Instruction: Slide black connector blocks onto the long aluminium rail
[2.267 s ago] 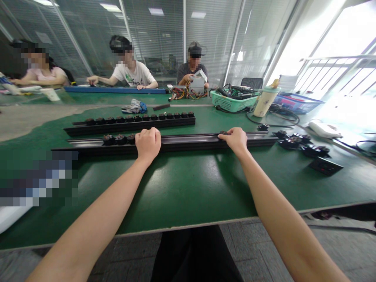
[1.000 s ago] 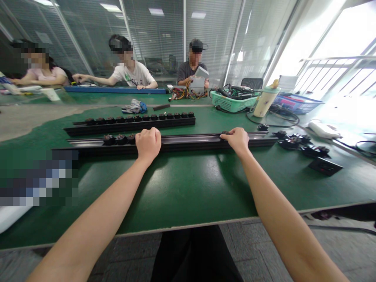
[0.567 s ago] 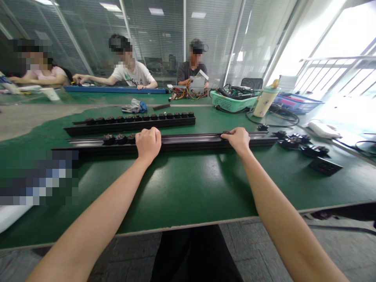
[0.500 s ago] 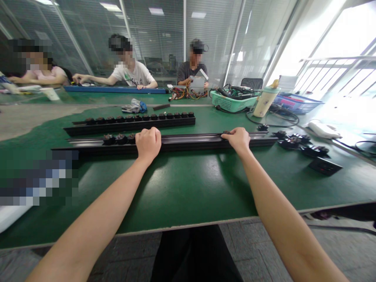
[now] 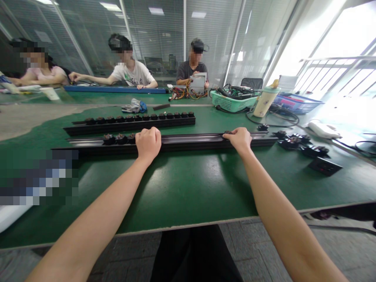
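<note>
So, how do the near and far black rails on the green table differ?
The near rail spans more of the view than the far rail. The left hand and right hand are at the near rail; neither touches the far rail. Black pieces line most of the far rail, while the near rail shows three beside the left hand and one at the right. Both are black and lie on the green table.

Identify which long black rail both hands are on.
The nearer black rail: left hand and right hand are both on it. The farther rail, behind it, is untouched.
</note>
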The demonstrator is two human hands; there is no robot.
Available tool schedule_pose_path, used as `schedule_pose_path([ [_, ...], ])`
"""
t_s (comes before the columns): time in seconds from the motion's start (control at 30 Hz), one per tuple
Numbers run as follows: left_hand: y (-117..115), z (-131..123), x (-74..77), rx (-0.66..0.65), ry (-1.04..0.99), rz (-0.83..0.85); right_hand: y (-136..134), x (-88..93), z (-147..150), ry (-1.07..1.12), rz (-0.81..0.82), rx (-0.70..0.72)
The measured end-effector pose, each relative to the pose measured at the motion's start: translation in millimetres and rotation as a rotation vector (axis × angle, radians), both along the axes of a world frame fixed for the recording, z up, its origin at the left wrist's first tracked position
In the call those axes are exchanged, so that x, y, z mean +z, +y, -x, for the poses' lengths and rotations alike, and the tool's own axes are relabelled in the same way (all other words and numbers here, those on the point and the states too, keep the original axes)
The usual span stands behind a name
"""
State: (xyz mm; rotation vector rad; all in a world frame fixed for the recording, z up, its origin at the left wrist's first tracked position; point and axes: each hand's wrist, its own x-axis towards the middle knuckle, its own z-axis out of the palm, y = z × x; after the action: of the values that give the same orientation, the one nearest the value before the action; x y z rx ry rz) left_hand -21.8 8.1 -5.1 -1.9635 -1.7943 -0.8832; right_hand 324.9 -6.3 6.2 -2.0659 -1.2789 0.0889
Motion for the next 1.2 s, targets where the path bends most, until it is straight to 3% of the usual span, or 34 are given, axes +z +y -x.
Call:
schedule_pose_path([
  [1.2,-0.4,0.3,0.1,-0.005,-0.014,0.013,-3.4,3.8,-7.0,-0.021,0.056,-0.055],
])
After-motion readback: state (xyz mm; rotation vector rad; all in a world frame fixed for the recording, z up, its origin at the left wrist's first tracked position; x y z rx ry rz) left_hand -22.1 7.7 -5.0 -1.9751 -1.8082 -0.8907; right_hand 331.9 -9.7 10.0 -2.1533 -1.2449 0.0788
